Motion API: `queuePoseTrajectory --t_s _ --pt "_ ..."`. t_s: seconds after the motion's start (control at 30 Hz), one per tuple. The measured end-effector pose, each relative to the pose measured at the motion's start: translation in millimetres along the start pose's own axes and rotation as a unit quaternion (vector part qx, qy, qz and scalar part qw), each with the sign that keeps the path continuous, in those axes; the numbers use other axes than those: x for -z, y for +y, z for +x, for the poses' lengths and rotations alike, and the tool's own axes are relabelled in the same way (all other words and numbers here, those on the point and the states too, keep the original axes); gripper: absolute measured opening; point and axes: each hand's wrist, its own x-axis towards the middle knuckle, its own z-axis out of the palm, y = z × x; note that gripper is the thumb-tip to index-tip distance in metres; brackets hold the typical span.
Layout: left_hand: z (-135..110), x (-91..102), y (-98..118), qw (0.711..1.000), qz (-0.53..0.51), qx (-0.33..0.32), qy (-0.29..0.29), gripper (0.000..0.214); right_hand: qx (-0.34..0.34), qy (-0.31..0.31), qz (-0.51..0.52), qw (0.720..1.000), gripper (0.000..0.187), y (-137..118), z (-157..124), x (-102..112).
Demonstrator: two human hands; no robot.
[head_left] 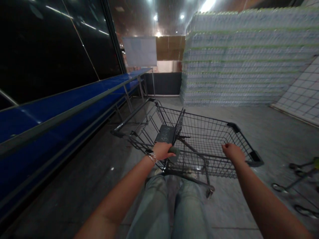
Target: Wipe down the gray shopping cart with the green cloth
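The left hand (pixel 162 151) curled beside the seat panel (pixel 165 133) of the shopping cart (pixel 192 148), its grip unclear; the right hand (pixel 233 153), closed, was at the near rim (pixel 211 155). Both arms (pixel 122 187) stretched forward, spread apart. Steadying the cart, sideways before the legs (pixel 190 205), seemed the step; shifting it likely called for firm holds.

The cart (pixel 196 139) is metal wire, the blue counter (pixel 74 99) glossy.

faded jeans (pixel 189 204), a dark wristband (pixel 149 151) and a silvery bracelet (pixel 153 158) show.
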Motion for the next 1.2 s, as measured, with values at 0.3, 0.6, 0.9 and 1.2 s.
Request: queuePoseTrajectory --t_s 0.3,0.6,0.9,1.2 --pt "61.7 -11.2 98.0 0.997 -0.002 -0.071 -0.003 0.06 -0.008 -0.023 -0.011 1.0 0.045 -1.5 2.6 -1.7" --pt "113.1 -19.0 179.6 0.99 -0.041 -0.126 -0.045 0.05 -0.011 -0.044 -0.011 0.999 0.045 -9.7 -7.1 7.6" --pt "140.2 -25.1 226.0 0.986 -0.063 -0.143 -0.052 0.046 -0.027 -0.053 -0.016 0.998 0.041 -9.6 -6.7 8.0" --pt "116.9 -30.1 197.5 0.99 -0.06 -0.128 -0.019 0.035 -0.034 -0.049 -0.009 0.998 0.04 -6.5 -0.7 3.3"
